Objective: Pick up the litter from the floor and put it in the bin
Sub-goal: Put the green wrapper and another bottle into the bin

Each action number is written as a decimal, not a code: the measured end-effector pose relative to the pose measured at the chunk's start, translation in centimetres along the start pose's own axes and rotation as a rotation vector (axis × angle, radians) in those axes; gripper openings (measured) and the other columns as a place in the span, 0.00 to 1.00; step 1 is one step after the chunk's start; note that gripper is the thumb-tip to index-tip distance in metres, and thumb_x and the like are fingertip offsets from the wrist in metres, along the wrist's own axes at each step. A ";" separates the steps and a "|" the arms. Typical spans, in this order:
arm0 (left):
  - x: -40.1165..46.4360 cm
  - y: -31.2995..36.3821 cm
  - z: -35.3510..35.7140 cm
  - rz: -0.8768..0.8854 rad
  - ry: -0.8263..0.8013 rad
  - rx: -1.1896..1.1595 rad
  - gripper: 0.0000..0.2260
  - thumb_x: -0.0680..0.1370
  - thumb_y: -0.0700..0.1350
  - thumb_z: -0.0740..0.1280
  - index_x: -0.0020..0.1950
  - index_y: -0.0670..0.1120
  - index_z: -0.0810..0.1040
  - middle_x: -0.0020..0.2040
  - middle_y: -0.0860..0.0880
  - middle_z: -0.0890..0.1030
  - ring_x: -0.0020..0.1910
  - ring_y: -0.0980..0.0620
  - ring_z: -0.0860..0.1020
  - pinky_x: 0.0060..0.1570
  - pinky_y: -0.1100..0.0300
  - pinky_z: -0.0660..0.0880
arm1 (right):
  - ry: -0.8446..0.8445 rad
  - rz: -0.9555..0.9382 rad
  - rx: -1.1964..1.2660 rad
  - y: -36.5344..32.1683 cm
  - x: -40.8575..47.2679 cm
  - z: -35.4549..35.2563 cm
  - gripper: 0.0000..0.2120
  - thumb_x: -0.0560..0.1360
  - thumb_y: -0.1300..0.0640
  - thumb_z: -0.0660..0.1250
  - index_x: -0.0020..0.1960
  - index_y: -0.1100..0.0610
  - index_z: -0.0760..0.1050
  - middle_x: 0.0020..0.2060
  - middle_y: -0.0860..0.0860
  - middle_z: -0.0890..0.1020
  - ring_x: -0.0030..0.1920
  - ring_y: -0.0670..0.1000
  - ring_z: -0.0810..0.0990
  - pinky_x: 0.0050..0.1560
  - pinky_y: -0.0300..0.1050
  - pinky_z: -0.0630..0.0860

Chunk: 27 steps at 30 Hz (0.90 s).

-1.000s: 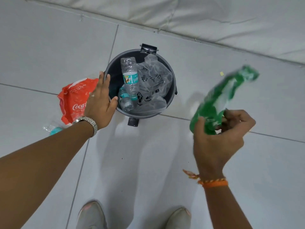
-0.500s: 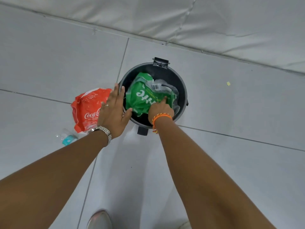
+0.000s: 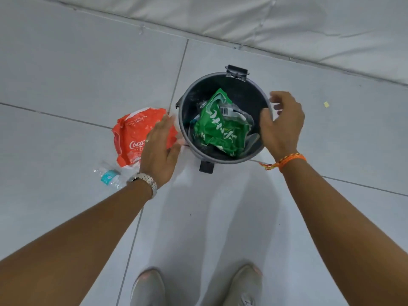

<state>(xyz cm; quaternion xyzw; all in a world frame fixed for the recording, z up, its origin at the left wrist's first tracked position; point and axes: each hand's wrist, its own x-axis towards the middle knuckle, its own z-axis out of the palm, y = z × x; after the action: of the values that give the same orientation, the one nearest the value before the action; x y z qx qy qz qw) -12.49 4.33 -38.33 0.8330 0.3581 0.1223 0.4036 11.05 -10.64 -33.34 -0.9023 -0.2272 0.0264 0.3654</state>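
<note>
A dark round bin (image 3: 234, 85) stands on the tiled floor with a crumpled green Sprite wrapper (image 3: 220, 127) lying on top of clear plastic inside it. My right hand (image 3: 281, 124) hovers over the bin's right rim, fingers apart and empty. My left hand (image 3: 160, 151) is open just left of the bin, partly covering a red Coca-Cola wrapper (image 3: 132, 133) on the floor. A small clear bottle with a teal label (image 3: 109, 176) lies on the floor beside my left wrist.
A white padded surface (image 3: 287, 23) runs along the far side of the floor. A tiny yellow scrap (image 3: 326, 104) lies to the right of the bin. My two shoes (image 3: 242, 286) stand at the near edge.
My right hand let go of the green wrapper in the bin and drew back to the right rim. My left hand came off the bin's left rim.
</note>
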 end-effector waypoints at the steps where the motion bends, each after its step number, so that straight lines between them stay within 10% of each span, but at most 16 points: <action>1: -1.5 -0.8 -0.3 -0.094 0.057 -0.047 0.25 0.81 0.48 0.63 0.78 0.49 0.64 0.77 0.46 0.67 0.76 0.45 0.65 0.73 0.46 0.65 | -0.034 0.064 -0.001 0.9 -0.2 0.4 0.22 0.74 0.56 0.66 0.68 0.57 0.74 0.61 0.54 0.80 0.58 0.55 0.78 0.60 0.51 0.76; 6: -9.9 -8.2 -2.2 -0.425 0.034 0.120 0.23 0.75 0.37 0.71 0.69 0.45 0.75 0.66 0.41 0.78 0.65 0.39 0.75 0.64 0.46 0.73 | -0.215 0.163 -0.053 3.8 -1.5 2.6 0.28 0.82 0.55 0.58 0.80 0.57 0.56 0.70 0.58 0.73 0.69 0.60 0.71 0.70 0.52 0.68; 12: -10.0 -16.5 -5.7 -0.129 -0.296 0.771 0.39 0.57 0.27 0.72 0.69 0.42 0.76 0.68 0.36 0.76 0.64 0.30 0.74 0.59 0.37 0.74 | -0.159 0.150 -0.079 5.0 -1.3 3.2 0.26 0.84 0.56 0.54 0.81 0.56 0.54 0.68 0.58 0.74 0.67 0.58 0.71 0.59 0.38 0.62; 18: -5.2 -19.9 -6.8 0.025 -0.541 1.070 0.31 0.59 0.31 0.72 0.61 0.48 0.83 0.53 0.46 0.83 0.52 0.40 0.79 0.45 0.47 0.77 | -0.102 0.065 -0.066 6.1 -1.4 3.9 0.26 0.83 0.55 0.54 0.80 0.57 0.57 0.67 0.58 0.76 0.66 0.58 0.71 0.62 0.42 0.63; 22: -5.6 -18.3 -6.3 -0.141 -0.487 0.961 0.26 0.65 0.53 0.78 0.62 0.52 0.81 0.56 0.48 0.82 0.54 0.42 0.78 0.48 0.48 0.76 | -0.087 0.074 -0.040 6.1 -1.6 4.1 0.25 0.83 0.52 0.52 0.80 0.55 0.58 0.66 0.56 0.76 0.66 0.57 0.71 0.65 0.46 0.67; 27: -4.3 -7.8 -4.7 -0.369 0.170 0.022 0.25 0.66 0.55 0.80 0.57 0.45 0.81 0.49 0.44 0.84 0.43 0.48 0.79 0.43 0.56 0.76 | -0.100 0.102 -0.042 5.7 -1.6 3.9 0.25 0.84 0.54 0.53 0.80 0.55 0.57 0.66 0.58 0.75 0.66 0.57 0.71 0.61 0.41 0.63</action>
<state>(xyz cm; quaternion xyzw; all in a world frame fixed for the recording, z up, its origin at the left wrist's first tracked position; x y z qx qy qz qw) -21.80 7.36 -40.85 0.7443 0.5387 0.1120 0.3786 10.95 -12.40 -40.17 -0.9178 -0.1993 0.0852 0.3327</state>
